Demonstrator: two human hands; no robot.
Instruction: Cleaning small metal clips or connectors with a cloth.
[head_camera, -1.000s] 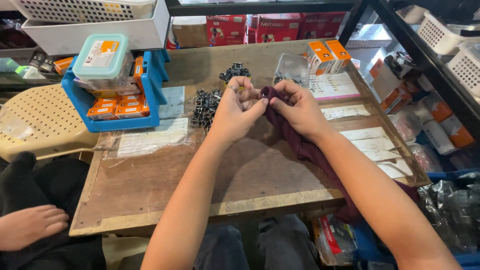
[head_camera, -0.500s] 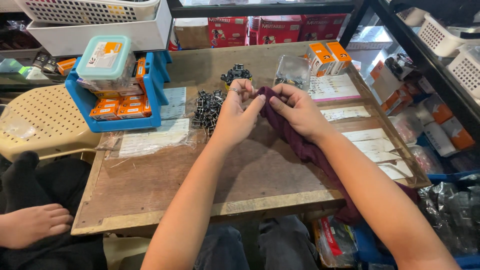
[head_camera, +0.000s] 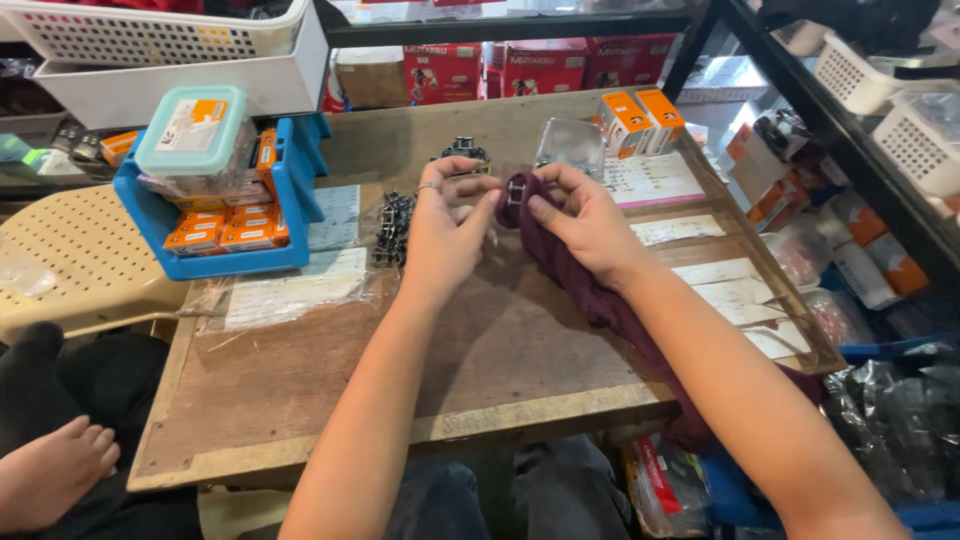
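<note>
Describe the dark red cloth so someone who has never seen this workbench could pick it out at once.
Start at the wooden table and follow the person's right hand near its middle. The cloth runs from that hand's fingers back under the forearm and off the table's near right edge. It is the only soft, dark maroon thing there; the neighbours are white paper slips and orange boxes.

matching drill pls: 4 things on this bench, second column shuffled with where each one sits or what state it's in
Things:
1. dark red cloth
2. blue tray
3. orange boxes
4. pile of metal chain links

Places or states:
A. standing at the far right part of the wooden table
B. held in the right hand, trailing off the table's near edge
C. lying on the table just left of the left hand
D. at the table's left edge, with a lidded clear container on top

Pairs: 1-B, 2-D, 3-A, 4-C
</note>
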